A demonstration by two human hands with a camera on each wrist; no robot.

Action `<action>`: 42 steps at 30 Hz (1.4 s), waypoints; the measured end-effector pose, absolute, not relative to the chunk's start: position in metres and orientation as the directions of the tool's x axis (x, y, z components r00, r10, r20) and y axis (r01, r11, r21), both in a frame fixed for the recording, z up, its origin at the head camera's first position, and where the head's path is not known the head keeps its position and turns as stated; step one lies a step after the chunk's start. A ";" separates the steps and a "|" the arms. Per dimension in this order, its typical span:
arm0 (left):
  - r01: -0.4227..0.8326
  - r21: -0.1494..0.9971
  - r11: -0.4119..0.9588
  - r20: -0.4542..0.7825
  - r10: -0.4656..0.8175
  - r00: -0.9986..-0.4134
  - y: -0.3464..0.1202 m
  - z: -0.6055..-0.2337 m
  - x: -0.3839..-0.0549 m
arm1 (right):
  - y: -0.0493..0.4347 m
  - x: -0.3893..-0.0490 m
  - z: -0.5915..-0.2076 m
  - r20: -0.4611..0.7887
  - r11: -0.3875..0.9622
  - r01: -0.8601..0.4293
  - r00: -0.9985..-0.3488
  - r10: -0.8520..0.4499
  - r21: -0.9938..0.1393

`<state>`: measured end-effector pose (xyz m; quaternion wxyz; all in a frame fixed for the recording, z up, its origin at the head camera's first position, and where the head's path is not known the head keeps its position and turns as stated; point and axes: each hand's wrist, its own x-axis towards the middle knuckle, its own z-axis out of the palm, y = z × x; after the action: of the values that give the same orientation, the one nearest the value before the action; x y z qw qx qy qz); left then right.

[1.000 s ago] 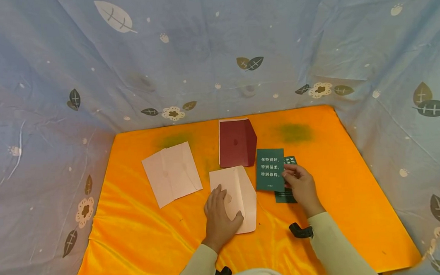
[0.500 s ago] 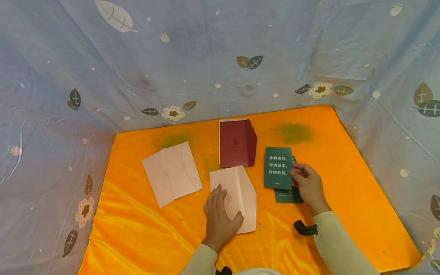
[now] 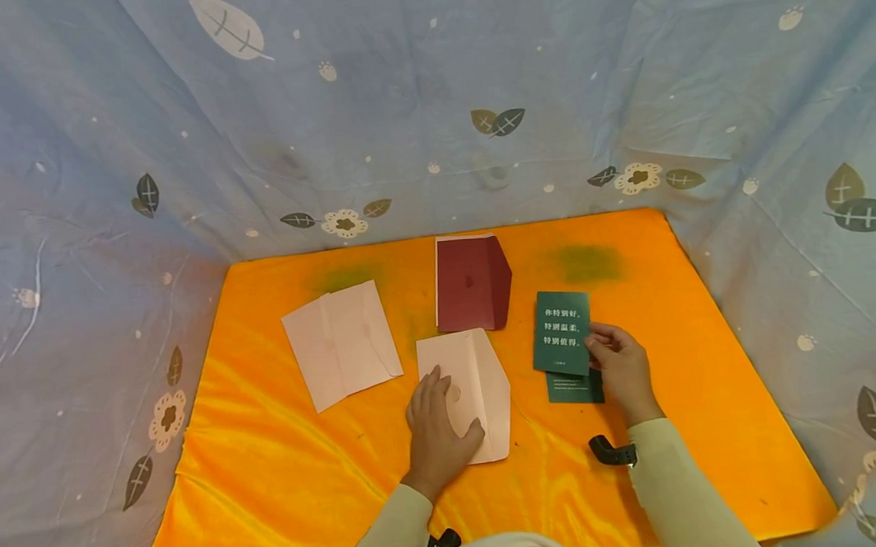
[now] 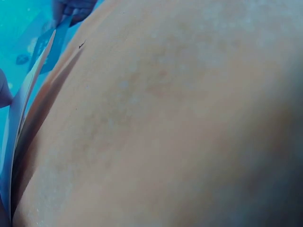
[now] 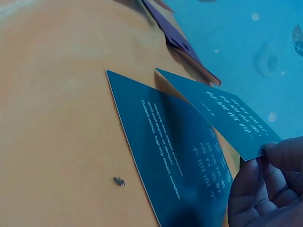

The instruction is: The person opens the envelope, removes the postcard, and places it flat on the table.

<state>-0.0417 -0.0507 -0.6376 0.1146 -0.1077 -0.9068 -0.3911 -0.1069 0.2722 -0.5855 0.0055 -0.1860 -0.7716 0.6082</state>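
Observation:
My left hand [image 3: 438, 439] rests with spread fingers on a pale pink envelope [image 3: 493, 399] whose pointed flap lies unfolded to the right. In the left wrist view that envelope [image 4: 21, 113] shows edge-on at the far left. Between thumb and fingers, my right hand [image 3: 625, 375] pinches the right edge of a dark green card [image 3: 560, 325] with white printed characters. A second green card [image 3: 576, 388] lies under it, largely covered in the head view. From the right wrist, the held card [image 5: 222, 109] appears tilted above the lower one, which also bears white lines of print.
Behind the pink envelope lies a dark red envelope [image 3: 464, 284] with its flap to the right. Further left are pale pink envelopes [image 3: 345, 344], overlapping. Orange cloth [image 3: 270, 472] covers the table, and a blue patterned curtain [image 3: 399, 102] surrounds three sides.
My right hand has carried the green card a short way to the right, over the second card. The left hand stays on the pink envelope.

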 end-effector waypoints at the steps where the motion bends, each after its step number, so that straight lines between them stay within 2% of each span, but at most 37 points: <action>1: 0.285 0.686 0.670 0.292 0.105 -0.951 -0.051 -0.637 -0.042 | 0.273 -0.107 -0.586 -0.219 0.193 0.284 -0.928 0.300 -0.939; 20: 0.273 0.696 0.664 0.273 0.107 -0.956 -0.051 -0.638 -0.041 | 0.282 -0.109 -0.595 -0.193 0.332 0.307 -0.923 0.333 -0.892; 28: 0.285 0.691 0.664 0.289 0.108 -0.951 -0.051 -0.639 -0.042 | 0.284 -0.108 -0.594 -0.204 0.297 0.325 -0.905 0.373 -0.898; 42: 0.275 0.700 0.659 0.275 0.107 -0.955 -0.051 -0.637 -0.042 | 0.267 -0.099 -0.580 -0.223 0.199 0.290 -0.927 0.302 -0.936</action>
<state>-0.0420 -0.0513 -0.6373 0.1053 -0.1058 -0.9046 -0.3992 -0.0992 0.2673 -0.5796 0.0048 -0.1911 -0.7742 0.6033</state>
